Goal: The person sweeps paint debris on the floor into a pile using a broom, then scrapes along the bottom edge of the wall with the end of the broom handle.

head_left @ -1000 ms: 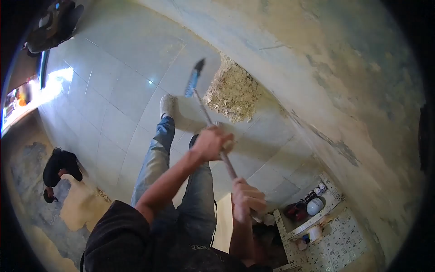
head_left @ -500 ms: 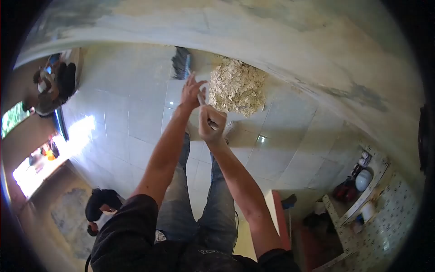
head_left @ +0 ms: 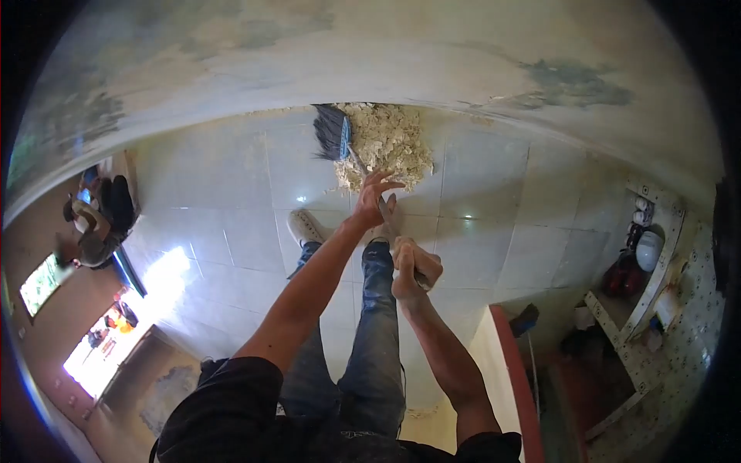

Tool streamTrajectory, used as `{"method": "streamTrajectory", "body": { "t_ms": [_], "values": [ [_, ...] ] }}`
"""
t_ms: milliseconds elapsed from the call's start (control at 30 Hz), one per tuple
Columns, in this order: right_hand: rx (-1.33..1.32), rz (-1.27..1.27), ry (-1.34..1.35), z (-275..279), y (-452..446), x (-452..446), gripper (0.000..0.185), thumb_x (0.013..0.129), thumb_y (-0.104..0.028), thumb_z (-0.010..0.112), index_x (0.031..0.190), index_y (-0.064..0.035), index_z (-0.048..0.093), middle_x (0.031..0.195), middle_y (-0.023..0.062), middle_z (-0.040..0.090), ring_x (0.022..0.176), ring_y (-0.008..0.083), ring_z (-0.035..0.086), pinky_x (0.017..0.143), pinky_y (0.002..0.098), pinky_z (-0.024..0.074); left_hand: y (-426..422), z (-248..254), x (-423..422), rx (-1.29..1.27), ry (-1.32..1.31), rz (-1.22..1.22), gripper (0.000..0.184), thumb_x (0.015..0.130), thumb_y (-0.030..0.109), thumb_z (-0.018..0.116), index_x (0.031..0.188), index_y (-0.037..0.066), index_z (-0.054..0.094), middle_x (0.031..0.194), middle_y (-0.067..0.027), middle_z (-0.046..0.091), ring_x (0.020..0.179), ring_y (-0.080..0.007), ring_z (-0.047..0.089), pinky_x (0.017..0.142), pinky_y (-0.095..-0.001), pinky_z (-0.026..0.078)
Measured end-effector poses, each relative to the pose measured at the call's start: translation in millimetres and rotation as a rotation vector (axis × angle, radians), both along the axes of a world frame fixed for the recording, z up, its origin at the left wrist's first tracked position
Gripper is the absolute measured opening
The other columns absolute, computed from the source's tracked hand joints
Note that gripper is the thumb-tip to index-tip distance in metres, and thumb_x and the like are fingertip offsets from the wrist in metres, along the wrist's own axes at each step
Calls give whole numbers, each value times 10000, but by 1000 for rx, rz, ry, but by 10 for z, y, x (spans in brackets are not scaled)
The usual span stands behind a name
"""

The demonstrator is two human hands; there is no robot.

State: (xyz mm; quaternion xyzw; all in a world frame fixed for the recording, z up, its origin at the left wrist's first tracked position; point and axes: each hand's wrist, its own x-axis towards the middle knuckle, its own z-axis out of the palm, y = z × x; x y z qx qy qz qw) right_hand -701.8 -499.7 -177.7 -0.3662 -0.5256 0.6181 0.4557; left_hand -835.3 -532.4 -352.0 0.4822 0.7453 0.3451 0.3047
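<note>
A broom with dark bristles and a blue head rests against the left side of a heap of pale flakes at the foot of the wall. Its handle runs down toward my body between my legs and the heap. Partway along the handle, my left hand has its fingers loosely round it, some of them stretched out. Closer to my body, my right hand is wrapped round the upper end of the handle.
The stained wall curves across the top. Two people are at the far left by bright openings. On the right, a tiled shelf holds a white helmet. Beside a red-edged partition stands another brush.
The broom head has moved right, onto the edge of the flakes. Both hands have come lower and to the right with the handle, and the view has turned.
</note>
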Motion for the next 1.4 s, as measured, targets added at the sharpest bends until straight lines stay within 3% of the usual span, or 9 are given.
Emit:
{"method": "streamTrajectory", "body": {
  "t_ms": [133,600,933,1000,1033,1300,1333,1367,1400],
  "values": [
    [42,-5,58,65,85,221,422,970,-8,434,563,-39,329,515,35,392,464,129,339,475,314,300,67,80,238,190,-73,11,366,734,34,687,1086,128,726,1306,-171,593,1297,-402,458,1113,-506,339],
    [116,-22,-154,700,312,1293,376,921,37,451,582,-39,308,504,32,384,446,135,337,470,330,302,624,486,1655,26,-325,-160,307,784,148,733,1089,184,727,1384,-128,548,1333,-414,395,1117,-564,291],
    [257,-72,-345,735,601,1327,403,943,0,411,558,-54,307,491,18,342,451,121,301,478,311,263,1146,455,2114,206,-427,-91,345,793,0,642,1090,152,728,1358,-147,568,1352,-393,424,1133,-525,325],
    [261,-85,-341,798,605,1284,404,941,12,411,559,-58,303,490,17,340,456,120,300,485,315,269,1201,436,2061,263,-443,-115,371,784,-37,604,1083,144,728,1173,-124,655,1209,-337,544,1040,-474,415],
    [194,-114,-337,945,647,1213,405,938,-2,420,554,-66,308,488,14,332,456,116,295,490,318,269,1248,547,1955,248,-405,-177,312,798,-16,641,1065,124,721,922,-97,668,924,-296,625,871,-420,469],
    [40,-217,-67,2210,432,585,447,884,-65,464,530,-134,199,409,-3,275,345,93,213,388,289,201,668,1902,959,246,-326,-136,124,813,92,728,923,91,671,604,-47,502,590,-265,541,650,-371,422],
    [13,-159,-1,2302,367,569,450,890,-70,481,517,-125,236,406,-2,297,343,111,257,389,298,271,524,1991,803,216,-286,-148,118,808,85,729,906,79,663,593,-35,496,559,-258,531,638,-363,415],
    [11,-22,75,2304,333,557,146,923,-183,565,933,-122,433,522,40,418,408,163,336,415,358,323,378,2035,631,195,-240,-158,121,803,77,729,904,70,662,612,-45,528,566,-257,551,644,-363,422],
    [12,113,150,2338,389,436,431,956,-297,649,1348,-119,630,637,83,538,474,215,415,440,418,376,237,2086,450,174,-196,-169,125,798,69,729,902,62,660,632,-55,561,574,-256,572,650,-363,428]
  ]
}}
